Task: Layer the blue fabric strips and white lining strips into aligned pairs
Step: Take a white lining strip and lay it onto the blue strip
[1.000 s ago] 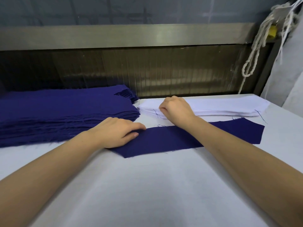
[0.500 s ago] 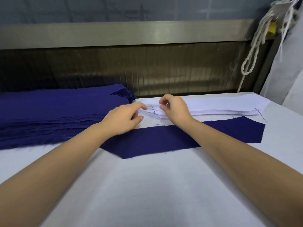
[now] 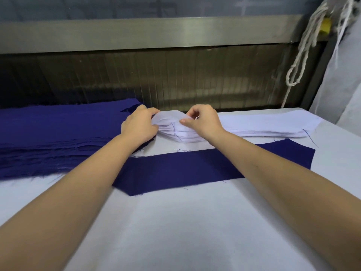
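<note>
One blue fabric strip (image 3: 185,169) lies flat across the middle of the white table (image 3: 185,231). Behind it sits a stack of white lining strips (image 3: 263,127). My left hand (image 3: 138,127) pinches the left end of the top lining strip (image 3: 168,120), which bulges upward off the stack. My right hand (image 3: 203,122) pinches the same strip a little further right. A thick pile of blue strips (image 3: 58,133) fills the back left.
A metal rail and dark ribbed panel (image 3: 175,79) run along the table's far edge. White cords (image 3: 300,55) hang at the back right beside pale fabric (image 3: 343,85). Loose blue threads lie near the lining stack.
My left hand left the blue strip and moved up to the lining stack. Both hands now lift the left end of the top white strip, which was flat before.
</note>
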### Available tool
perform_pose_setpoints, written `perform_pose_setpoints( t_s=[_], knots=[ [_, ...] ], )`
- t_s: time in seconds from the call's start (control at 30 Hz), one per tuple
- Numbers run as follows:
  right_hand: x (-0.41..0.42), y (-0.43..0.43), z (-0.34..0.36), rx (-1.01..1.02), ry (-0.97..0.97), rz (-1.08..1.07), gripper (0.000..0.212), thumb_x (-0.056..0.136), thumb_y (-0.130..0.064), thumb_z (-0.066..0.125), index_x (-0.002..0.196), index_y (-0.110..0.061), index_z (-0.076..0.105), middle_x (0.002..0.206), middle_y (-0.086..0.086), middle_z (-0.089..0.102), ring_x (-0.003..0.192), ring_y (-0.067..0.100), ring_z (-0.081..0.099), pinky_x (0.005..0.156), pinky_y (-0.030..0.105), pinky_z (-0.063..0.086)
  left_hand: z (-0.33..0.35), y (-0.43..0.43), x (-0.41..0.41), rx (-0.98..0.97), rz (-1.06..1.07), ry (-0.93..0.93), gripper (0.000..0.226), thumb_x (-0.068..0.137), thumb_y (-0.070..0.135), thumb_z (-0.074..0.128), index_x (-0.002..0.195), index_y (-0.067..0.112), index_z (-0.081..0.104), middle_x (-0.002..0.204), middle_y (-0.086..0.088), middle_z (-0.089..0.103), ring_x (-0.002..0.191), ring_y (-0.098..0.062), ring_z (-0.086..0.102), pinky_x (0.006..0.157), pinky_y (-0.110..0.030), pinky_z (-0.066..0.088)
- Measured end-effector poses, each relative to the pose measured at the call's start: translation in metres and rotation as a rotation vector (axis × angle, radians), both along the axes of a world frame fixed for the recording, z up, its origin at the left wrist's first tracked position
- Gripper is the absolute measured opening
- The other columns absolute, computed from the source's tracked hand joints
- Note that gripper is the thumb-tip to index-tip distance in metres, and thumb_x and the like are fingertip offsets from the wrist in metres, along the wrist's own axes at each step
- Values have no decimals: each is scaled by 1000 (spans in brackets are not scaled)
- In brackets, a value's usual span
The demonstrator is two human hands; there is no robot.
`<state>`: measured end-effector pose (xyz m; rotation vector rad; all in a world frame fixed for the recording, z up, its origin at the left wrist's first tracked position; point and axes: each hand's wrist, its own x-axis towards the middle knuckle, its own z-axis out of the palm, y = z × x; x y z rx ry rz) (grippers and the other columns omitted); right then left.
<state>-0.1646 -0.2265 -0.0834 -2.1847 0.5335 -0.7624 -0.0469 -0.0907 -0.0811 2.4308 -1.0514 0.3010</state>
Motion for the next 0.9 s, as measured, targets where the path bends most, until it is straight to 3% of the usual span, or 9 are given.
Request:
perform_pose_setpoints(
  t_s=[0.1,0.23,0.33,0.4,0.47,0.57,0.7,0.8,0.9],
  knots=[
    [0,-2,0,54,-51,37,15,84,-21,69,76,-11,62,67,-7,55,62,6,47,59,20,38,1,-3,0,-18,15,-66,27,94,21,51,118,27,62,112,-2,46,87,-23,48,68,-35,36],
    [2,-1,1,56,-102,62,15,86,-20,67,74,-12,61,66,-7,55,60,5,47,62,24,39,10,-4,0,-68,-5,-62,25,91,22,52,111,31,65,102,5,43,89,-24,51,67,-34,37],
    [2,2,3,-11,-137,74,16,87,-21,64,74,-14,58,71,-3,57,62,7,46,63,24,39,14,-6,-4,-98,-28,-109,17,94,23,51,95,20,68,99,1,50,82,-26,55,69,-37,43],
    [0,4,4,-120,-144,95,12,88,-22,64,79,-15,59,80,-2,58,68,9,46,65,25,39,16,-6,-7,-172,-65,-108,19,95,18,50,88,15,68,97,-1,56,64,-22,61,67,-32,47],
    [-4,5,2,-333,-95,82,12,87,-25,65,93,-15,61,91,-3,56,81,13,47,73,26,39,18,-4,-10,-276,-105,-31,23,94,10,47,93,20,68,97,2,57,49,-14,62,55,-18,45],
    [-8,-1,-4,-675,32,12,28,89,-17,57,116,-15,56,112,1,54,101,21,46,86,29,33,17,2,-12,-384,-148,74,30,92,0,42,97,15,68,95,-3,62,56,-13,66,38,-12,40],
    [-17,-14,-6,-838,88,-154,40,86,-2,43,123,-15,53,119,4,51,103,26,44,81,31,27,17,18,-15,-423,-134,72,32,90,-4,44,100,12,69,76,-1,65,62,-8,64,55,-10,49],
    [-22,-21,-8,-859,175,-188,37,89,-22,48,126,-17,52,120,2,50,105,24,44,84,31,27,18,30,-14,-404,-111,48,27,90,1,49,101,13,70,81,1,67,78,-17,66,77,-27,53],
    [-24,-16,-13,-841,185,-131,47,85,-46,53,122,-17,55,116,2,51,105,24,45,85,32,28,19,41,-14,-412,-95,76,21,90,9,53,96,15,71,81,-3,70,80,-21,67,83,-38,53]
  ],
)
